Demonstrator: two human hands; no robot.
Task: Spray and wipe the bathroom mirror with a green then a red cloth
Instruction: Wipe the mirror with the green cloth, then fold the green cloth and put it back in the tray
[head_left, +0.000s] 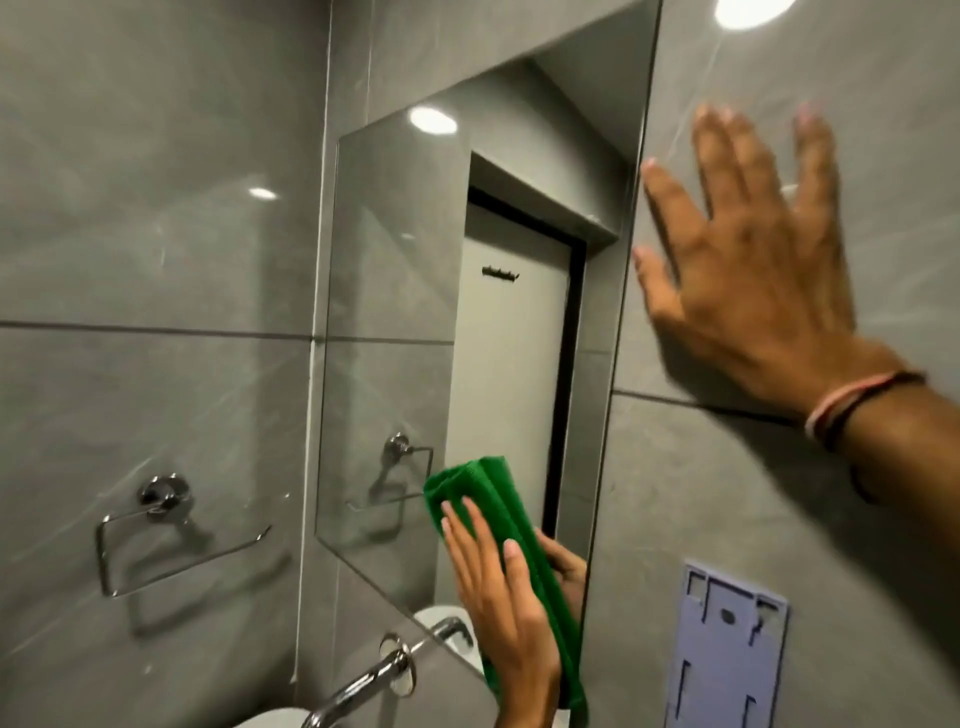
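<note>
The frameless mirror (395, 291) hangs on the grey tiled wall and reflects a pale door. My left hand (498, 597) presses a folded green cloth (498, 499) flat against the mirror's lower right part, fingers spread over the cloth. The cloth and fingers also appear reflected in the glass. My right hand (748, 265) rests open and flat on the wall tile to the right of the mirror, a thread band on its wrist. No red cloth or spray bottle is in view.
A chrome towel ring (156, 525) is fixed to the left wall. A chrome wall tap (374, 675) juts out below the mirror over a white basin (270, 719). A lilac plastic bracket (727, 649) sits on the wall at lower right.
</note>
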